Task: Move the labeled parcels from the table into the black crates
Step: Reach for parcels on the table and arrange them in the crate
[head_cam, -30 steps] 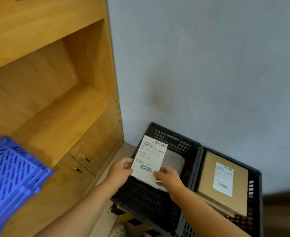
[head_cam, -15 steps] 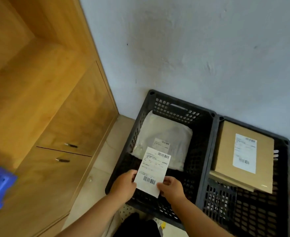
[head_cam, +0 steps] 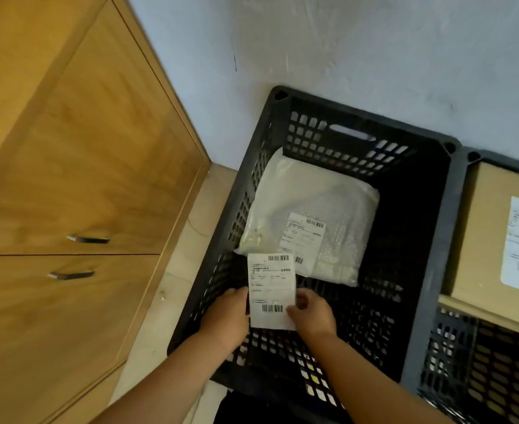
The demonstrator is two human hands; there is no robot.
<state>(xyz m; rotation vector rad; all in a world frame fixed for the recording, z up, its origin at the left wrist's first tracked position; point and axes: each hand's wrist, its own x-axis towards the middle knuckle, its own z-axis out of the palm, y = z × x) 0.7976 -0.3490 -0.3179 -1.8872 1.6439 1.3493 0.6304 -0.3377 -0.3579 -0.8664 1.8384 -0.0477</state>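
1. Pale blue wall (head_cam: 359,50) at the back, tiled floor (head_cam: 184,240) below, and a wooden cabinet (head_cam: 77,185) with two small metal handles along the left.
2. Left black crate (head_cam: 426,240): stands on the floor with its far edge against the wall. Holds one soft white parcel (head_cam: 310,209), label up, lying toward the far left corner of the crate.
3. Right black crate (head_cam: 457,301): touches the left crate's right wall. Holds a brown cardboard box (head_cam: 481,240) with a white label, resting near the rim at the far end; it is partly cut off by the picture's edge.
4. Flat white parcel (head_cam: 272,290): only its labeled face with two barcodes shows, so I cannot tell how thick it is. It is held above the near left part of the left crate, its top edge overlapping the soft parcel from this view.
5. My left hand (head_cam: 227,319): fingers curled around the flat parcel's left edge.
6. My right hand (head_cam: 311,313): pinching the lower right edge, thumb on the label face.
7. Step in hand, as I judge it: lowering this parcel into the left crate; it has not been let go.
8. Next move calls for: bringing it down onto the bare near floor of the crate, or flat on the soft parcel, then opening both hands and fetching the next parcel. No table is in view.
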